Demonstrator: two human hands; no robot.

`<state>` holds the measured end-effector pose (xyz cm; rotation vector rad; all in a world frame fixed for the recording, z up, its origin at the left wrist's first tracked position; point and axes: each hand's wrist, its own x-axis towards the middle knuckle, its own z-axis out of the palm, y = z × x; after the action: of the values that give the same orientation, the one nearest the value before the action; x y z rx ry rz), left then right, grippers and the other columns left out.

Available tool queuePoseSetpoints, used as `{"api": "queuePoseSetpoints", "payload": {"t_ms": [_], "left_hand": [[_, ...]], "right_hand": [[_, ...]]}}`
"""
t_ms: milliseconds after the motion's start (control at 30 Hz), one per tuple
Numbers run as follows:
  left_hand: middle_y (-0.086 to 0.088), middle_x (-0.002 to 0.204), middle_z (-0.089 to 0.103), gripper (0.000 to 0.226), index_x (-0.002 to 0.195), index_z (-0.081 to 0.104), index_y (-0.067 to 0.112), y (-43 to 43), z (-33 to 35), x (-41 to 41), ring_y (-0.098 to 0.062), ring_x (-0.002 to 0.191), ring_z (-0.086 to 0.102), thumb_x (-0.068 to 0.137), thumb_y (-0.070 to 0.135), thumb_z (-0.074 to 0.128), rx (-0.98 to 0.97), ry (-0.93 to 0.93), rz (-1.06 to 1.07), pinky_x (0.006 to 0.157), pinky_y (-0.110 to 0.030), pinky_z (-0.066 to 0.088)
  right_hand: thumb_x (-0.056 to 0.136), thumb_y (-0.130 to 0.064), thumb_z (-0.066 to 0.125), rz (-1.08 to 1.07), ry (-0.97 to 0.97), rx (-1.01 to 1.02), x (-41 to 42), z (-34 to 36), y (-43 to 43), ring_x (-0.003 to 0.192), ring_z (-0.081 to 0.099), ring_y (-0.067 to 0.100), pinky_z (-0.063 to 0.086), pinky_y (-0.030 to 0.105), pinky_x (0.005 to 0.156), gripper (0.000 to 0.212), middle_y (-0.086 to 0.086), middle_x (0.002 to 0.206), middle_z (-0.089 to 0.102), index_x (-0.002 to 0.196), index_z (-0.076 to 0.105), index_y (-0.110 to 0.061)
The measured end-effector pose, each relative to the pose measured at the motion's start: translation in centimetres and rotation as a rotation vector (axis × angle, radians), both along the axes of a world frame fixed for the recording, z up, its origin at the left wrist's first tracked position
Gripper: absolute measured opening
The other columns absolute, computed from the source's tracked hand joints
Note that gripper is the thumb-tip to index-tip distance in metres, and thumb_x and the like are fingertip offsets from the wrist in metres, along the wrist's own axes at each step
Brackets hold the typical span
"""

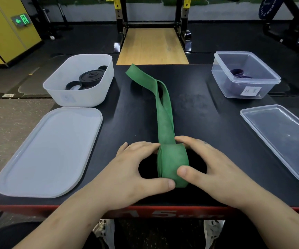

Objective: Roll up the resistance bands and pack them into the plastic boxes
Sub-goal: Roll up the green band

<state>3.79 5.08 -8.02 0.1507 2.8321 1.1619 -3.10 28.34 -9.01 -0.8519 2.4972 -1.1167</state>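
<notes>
Pinched between left hand [136, 169] and right hand [209, 164]: half-rolled green rubber resistance band [173, 164]. Risk of unwinding on slack grip, and of crooked rolling from twisted tail [164, 112] beyond roll.

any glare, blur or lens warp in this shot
Head view: wide-angle warp bows the table edges; faint glare on the clear lid; left hand, right hand and green band sharp; gym behind dim.

We read a white "5" on the bench's red front edge [161, 213]. The green exit sign [22, 19] shows an arrow. Labels on the clear box [222, 76] and white box [84, 99] are illegible.
</notes>
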Motion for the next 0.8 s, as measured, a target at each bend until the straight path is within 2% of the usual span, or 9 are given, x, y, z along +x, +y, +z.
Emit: {"api": "queuePoseSetpoints", "payload": {"t_ms": [133, 267, 467, 600, 700, 800], "left_hand": [[0.048, 0.134, 0.032, 0.081, 0.139, 0.047, 0.054, 0.1, 0.0, -0.3, 0.030, 0.135, 0.009, 0.063, 0.083, 0.055, 0.020, -0.018, 0.030, 0.128, -0.037, 0.001], [0.046, 0.135, 0.038, 0.077, 0.138, 0.052, 0.048, 0.1, 0.0, -0.9, 0.024, 0.142, 0.007, 0.068, 0.080, 0.054, 0.052, -0.024, 0.017, 0.128, -0.042, -0.003], [0.038, 0.138, 0.045, 0.071, 0.136, 0.055, 0.048, -0.1, -0.3, -1.2, 0.021, 0.144, 0.008, 0.071, 0.078, 0.053, 0.049, -0.007, 0.016, 0.127, -0.046, -0.002], [0.039, 0.137, 0.046, 0.063, 0.130, 0.053, 0.053, -0.2, -0.4, -1.4, 0.021, 0.144, 0.008, 0.073, 0.078, 0.050, 0.045, -0.003, 0.006, 0.127, -0.046, -0.003], [0.045, 0.135, 0.042, 0.059, 0.130, 0.049, 0.055, -0.3, -0.6, -1.4, 0.021, 0.145, 0.009, 0.076, 0.079, 0.048, 0.039, 0.014, -0.011, 0.127, -0.046, -0.001], [0.040, 0.139, 0.046, 0.072, 0.142, 0.041, 0.052, -0.6, -0.6, -1.2, 0.019, 0.143, 0.020, 0.076, 0.077, 0.055, 0.066, 0.016, -0.019, 0.128, -0.046, 0.000]], "right_hand": [[0.071, -0.073, 0.070, 0.077, -0.049, 0.024, -0.3, 0.7, 0.6, 0.141, 0.035, -0.012, 0.033, 0.032, 0.119, 0.095, -0.036, 0.145, 0.045, 0.152, 0.022, -0.062], [0.069, -0.061, 0.086, 0.132, -0.057, 0.075, -0.7, 1.1, 0.7, 0.143, 0.032, -0.013, 0.032, 0.034, 0.121, 0.107, -0.035, 0.149, 0.042, 0.149, 0.015, -0.069], [0.071, -0.059, 0.086, 0.129, -0.028, 0.084, -1.1, 0.9, 0.7, 0.141, 0.030, -0.018, 0.031, 0.026, 0.119, 0.104, -0.039, 0.145, 0.041, 0.147, 0.016, -0.073], [0.067, -0.063, 0.086, 0.130, -0.009, 0.096, -1.2, 0.6, 0.2, 0.141, 0.032, -0.014, 0.032, 0.027, 0.119, 0.110, -0.033, 0.147, 0.043, 0.151, 0.016, -0.066], [0.067, -0.062, 0.087, 0.111, 0.017, 0.081, -1.3, 0.3, 0.0, 0.139, 0.038, -0.010, 0.036, 0.031, 0.118, 0.109, -0.030, 0.146, 0.048, 0.154, 0.022, -0.059], [0.068, -0.061, 0.088, 0.097, 0.035, 0.054, -1.4, 0.3, 0.1, 0.137, 0.045, -0.006, 0.040, 0.034, 0.116, 0.104, -0.027, 0.143, 0.053, 0.154, 0.031, -0.051]]}}
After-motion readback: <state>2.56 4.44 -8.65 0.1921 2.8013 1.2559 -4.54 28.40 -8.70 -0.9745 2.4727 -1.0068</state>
